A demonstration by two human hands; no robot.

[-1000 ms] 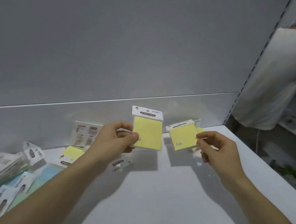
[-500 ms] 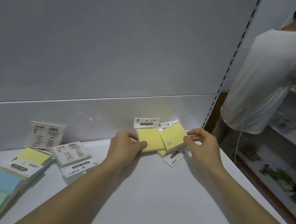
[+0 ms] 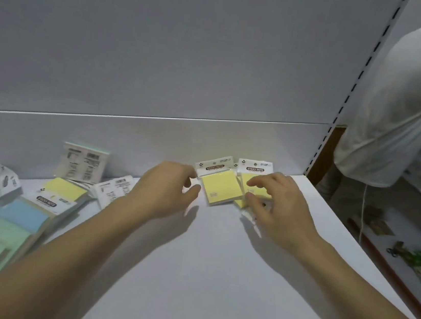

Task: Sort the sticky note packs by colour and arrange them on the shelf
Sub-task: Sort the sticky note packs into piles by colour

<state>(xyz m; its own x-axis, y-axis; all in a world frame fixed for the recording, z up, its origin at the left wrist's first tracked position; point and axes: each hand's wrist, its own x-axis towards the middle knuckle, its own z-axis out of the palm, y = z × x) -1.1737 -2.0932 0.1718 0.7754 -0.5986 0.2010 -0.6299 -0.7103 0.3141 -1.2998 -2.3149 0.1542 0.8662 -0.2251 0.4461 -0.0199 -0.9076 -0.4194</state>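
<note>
Your left hand (image 3: 166, 189) is beside a yellow pack (image 3: 221, 187) on the shelf (image 3: 216, 267), fingers loosely spread. Your right hand (image 3: 278, 208) rests on a second pack (image 3: 256, 168), fingers spread.

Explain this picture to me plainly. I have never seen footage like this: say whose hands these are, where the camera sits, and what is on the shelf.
There is no machine: a person wears the camera on their head, looking down at their own bare hands. The left hand is open beside a yellow pack of sticky notes lying at the back of the white shelf. The right hand rests its fingers on a second yellow pack next to it. Neither hand is holding anything up. At the left lies an unsorted pile of blue, green and yellow packs. Another person stands at the right.
</note>
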